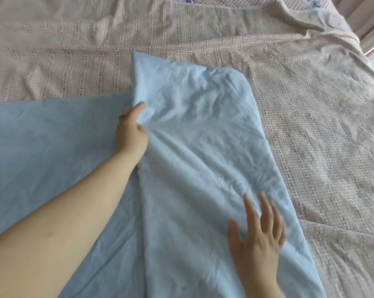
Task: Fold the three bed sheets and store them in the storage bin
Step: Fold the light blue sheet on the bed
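A light blue bed sheet (192, 136) lies spread over the near and left part of a bed, one layer folded back over another so that a creased upper panel runs from the far middle of the view down toward the near right. Its far corner is squared on the left and rounded on the right, and the lower layer stretches flat toward the left edge of the view.

The left hand (131, 130) reaches in on a bare forearm and pinches the left edge of the upper panel, its grip closed on the cloth between thumb and fingers, with wrinkles fanning out from that spot. A dark band sits on one finger. The right hand (259, 235) rests palm down on the same panel nearer the body, fingers spread and flat, its grip open and holding nothing; it is slightly blurred.

Under the sheet, a pink and white checked bedspread (310, 125) with rows of small dark crosses covers the bed, rumpled toward the far right corner. A blue floral print (189, 0) shows at the far edge. At the upper right, a strip of pale curtain or wall (366, 16) stands beside the bed, too blurred to tell which.
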The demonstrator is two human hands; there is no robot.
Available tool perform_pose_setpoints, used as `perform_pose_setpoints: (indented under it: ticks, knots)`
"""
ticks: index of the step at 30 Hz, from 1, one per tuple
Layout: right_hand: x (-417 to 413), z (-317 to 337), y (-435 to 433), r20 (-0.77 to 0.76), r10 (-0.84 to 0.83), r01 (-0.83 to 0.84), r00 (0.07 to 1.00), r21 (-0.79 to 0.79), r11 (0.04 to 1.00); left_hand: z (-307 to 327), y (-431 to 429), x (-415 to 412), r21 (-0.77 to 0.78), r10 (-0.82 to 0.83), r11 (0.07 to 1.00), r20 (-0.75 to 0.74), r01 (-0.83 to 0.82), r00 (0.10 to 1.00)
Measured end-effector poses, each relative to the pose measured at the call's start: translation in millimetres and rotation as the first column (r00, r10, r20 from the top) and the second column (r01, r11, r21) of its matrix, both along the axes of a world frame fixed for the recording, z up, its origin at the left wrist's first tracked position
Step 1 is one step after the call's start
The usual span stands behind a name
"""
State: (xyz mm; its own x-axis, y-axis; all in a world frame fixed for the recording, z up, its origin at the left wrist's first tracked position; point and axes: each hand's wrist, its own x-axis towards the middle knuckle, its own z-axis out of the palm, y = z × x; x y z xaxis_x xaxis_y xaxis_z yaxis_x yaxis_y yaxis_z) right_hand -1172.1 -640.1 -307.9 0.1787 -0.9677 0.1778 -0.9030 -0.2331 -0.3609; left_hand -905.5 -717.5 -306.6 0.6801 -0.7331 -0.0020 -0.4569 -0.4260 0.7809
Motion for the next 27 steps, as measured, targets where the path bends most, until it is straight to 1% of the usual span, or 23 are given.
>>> perform_pose_setpoints:
  ticks: [1,2,4,5,6,7,8,10,11,12,13,14,15,17,19,20,21,22,23,24,25,26,27]
  knots:
    - [-3,-6,-10,-0.075,-0.011,0.015,0.997,0.047,0.999,-10,8,6,0.067,0.046,0.997,-0.064,-0.042,0.997]
    - [-5,-14,-19,-0.156,0.011,0.009,0.988,0.130,0.991,-19,15,11,0.105,0.084,0.992,-0.146,-0.069,0.986]
    - [-4,-27,-29,-0.271,0.080,0.020,0.959,0.347,0.938,-26,21,13,0.076,0.125,0.991,-0.278,-0.108,0.953]
    - [-3,-31,-29,-0.304,0.100,0.034,0.947,0.406,0.913,-25,24,9,0.040,0.139,0.990,-0.326,-0.134,0.935]
    - [-2,-33,-29,-0.336,0.123,0.036,0.934,0.431,0.902,-23,27,5,0.019,0.158,0.986,-0.386,-0.164,0.909]
    - [-1,-33,-28,-0.364,0.137,0.035,0.921,0.429,0.903,-23,32,2,0.020,0.185,0.980,-0.468,-0.198,0.864]
    - [-1,-32,-29,-0.371,0.141,0.026,0.918,0.412,0.911,-25,39,-2,0.032,0.202,0.974,-0.567,-0.224,0.798]
    - [2,-26,-34,-0.328,0.116,0.010,0.937,0.358,0.934,-25,58,-14,0.069,0.193,0.975,-0.730,-0.210,0.656]
    - [5,-24,-40,-0.282,0.086,0.010,0.955,0.321,0.947,-23,68,-22,0.072,0.166,0.981,-0.783,-0.178,0.600]
    - [10,-20,-48,-0.231,0.068,0.006,0.971,0.306,0.952,-20,76,-30,0.081,0.146,0.987,-0.809,-0.138,0.570]
    - [17,-16,-57,-0.200,0.059,0.002,0.978,0.295,0.956,-19,83,-37,0.093,0.134,0.991,-0.814,-0.101,0.565]
    - [25,-14,-67,-0.191,0.081,-0.020,0.978,0.302,0.953,-17,86,-44,0.106,0.125,0.992,-0.807,-0.065,0.577]
    - [34,-13,-76,-0.204,0.131,-0.054,0.970,0.347,0.936,-17,90,-49,0.120,0.122,0.992,-0.796,-0.043,0.592]
    - [42,-16,-89,-0.263,0.225,-0.086,0.938,0.453,0.887,-15,92,-53,0.155,0.161,0.986,-0.769,-0.065,0.619]
    - [49,-15,-91,-0.268,0.224,-0.066,0.937,0.494,0.867,-15,99,-50,0.176,0.229,0.973,-0.695,-0.148,0.681]
    - [52,-13,-88,-0.242,0.191,-0.058,0.951,0.468,0.882,-15,107,-48,0.186,0.262,0.965,-0.636,-0.185,0.725]
    - [52,-11,-81,-0.203,0.158,-0.068,0.966,0.393,0.917,-16,117,-47,0.197,0.297,0.955,-0.591,-0.223,0.750]
    - [52,-10,-72,-0.172,0.138,-0.089,0.975,0.269,0.959,-18,127,-44,0.205,0.326,0.945,-0.586,-0.254,0.742]
    - [52,-8,-61,-0.130,0.140,-0.117,0.982,0.175,0.978,-19,137,-43,0.212,0.345,0.938,-0.635,-0.273,0.691]
    - [52,-8,-45,-0.103,0.182,-0.167,0.978,0.137,0.976,-18,148,-44,0.219,0.336,0.940,-0.714,-0.260,0.614]
    - [50,-13,-29,-0.114,0.235,-0.217,0.965,0.152,0.964,-17,156,-47,0.207,0.294,0.954,-0.795,-0.218,0.530]
    - [47,-21,-14,-0.156,0.289,-0.255,0.944,0.207,0.944,-16,162,-52,0.176,0.229,0.972,-0.854,-0.155,0.467]
    - [44,-31,-1,-0.205,0.331,-0.272,0.921,0.269,0.924,-16,170,-59,0.137,0.149,0.989,-0.889,-0.059,0.432]
